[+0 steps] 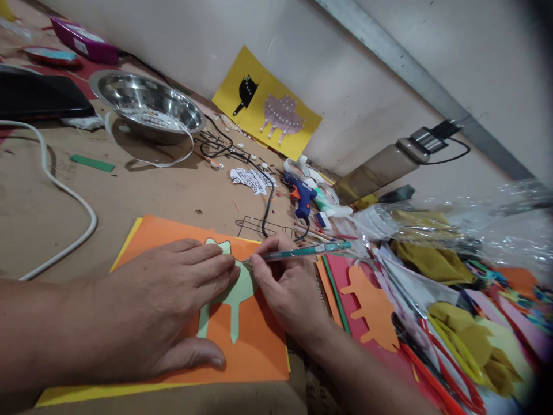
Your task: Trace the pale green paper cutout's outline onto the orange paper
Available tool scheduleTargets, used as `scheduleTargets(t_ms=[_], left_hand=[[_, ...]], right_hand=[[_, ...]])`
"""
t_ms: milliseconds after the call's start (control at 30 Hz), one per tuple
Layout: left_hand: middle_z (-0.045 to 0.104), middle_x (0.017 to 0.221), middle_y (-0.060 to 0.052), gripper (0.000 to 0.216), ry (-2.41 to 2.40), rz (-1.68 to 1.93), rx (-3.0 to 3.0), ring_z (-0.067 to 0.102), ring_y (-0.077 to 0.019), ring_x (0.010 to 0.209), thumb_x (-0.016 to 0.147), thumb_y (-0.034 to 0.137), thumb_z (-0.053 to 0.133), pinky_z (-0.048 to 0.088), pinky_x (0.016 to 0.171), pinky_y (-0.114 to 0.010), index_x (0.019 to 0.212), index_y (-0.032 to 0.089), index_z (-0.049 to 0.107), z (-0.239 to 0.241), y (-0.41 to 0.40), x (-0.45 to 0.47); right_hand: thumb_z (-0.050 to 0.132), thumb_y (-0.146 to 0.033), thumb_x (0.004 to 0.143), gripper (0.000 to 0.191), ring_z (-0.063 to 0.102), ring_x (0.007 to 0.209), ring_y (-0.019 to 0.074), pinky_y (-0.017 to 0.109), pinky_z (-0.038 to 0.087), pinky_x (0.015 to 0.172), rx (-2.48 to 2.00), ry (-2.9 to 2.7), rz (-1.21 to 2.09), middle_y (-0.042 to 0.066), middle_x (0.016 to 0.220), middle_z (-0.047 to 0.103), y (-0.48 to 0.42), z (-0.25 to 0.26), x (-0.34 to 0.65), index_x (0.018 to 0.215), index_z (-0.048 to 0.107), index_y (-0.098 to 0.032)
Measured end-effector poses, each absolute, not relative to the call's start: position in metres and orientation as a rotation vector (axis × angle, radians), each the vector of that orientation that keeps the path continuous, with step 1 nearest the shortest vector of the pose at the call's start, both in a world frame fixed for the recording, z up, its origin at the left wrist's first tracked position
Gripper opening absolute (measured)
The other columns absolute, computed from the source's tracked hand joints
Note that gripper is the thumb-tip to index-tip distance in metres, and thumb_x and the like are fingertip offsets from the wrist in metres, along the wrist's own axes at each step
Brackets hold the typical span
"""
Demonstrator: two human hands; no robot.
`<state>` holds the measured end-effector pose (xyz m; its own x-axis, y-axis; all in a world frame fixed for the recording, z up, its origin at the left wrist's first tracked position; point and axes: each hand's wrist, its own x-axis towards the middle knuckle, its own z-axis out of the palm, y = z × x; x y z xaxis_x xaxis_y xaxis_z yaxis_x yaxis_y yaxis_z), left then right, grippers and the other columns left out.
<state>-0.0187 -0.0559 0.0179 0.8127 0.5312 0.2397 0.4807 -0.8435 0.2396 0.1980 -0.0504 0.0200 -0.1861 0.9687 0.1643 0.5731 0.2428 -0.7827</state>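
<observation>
A light green paper cutout [242, 286] lies on an orange sheet [246, 357], with a yellow sheet [114, 392] showing beneath. My left hand [185, 294] lies flat over the cutout's left part, fingers stretched out and thumb apart, pressing on it. Pinched in my right hand [287, 282] is a teal pen [313, 250], its tip at the cutout's upper edge by my left fingertips. A dark drawn line follows part of that upper edge. The cutout has narrow strips pointing toward me; some of it is hidden under my left hand.
Behind stand a steel bowl [149, 104] and a yellow card [268, 104] with beaded shapes. A blue glue gun [302, 196], a bottle [380, 170], an orange cutout [374, 308], red-handled scissors [449, 369] and plastic wrapping [432, 222] crowd the right. A white cable [64, 184] curves at left.
</observation>
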Motion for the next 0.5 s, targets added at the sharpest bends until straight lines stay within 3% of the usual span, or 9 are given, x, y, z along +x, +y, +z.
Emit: scheduleTargets(t_ms=[500], left_hand=[[0.079, 0.119, -0.016, 0.059, 0.823, 0.425, 2.746, 0.074, -0.0342, 0.105, 0.094, 0.067, 0.069, 0.060, 0.091, -0.045, 0.122, 0.016, 0.078, 0.0181, -0.0559, -0.0183]], right_hand=[[0.059, -0.024, 0.086, 0.013, 0.050, 0.048, 0.0118, 0.023, 0.037, 0.047, -1.402, -1.827, 0.717, -0.006, 0.056, 0.053, -0.0496, 0.0174, 0.2009, 0.075, 0.051, -0.026]])
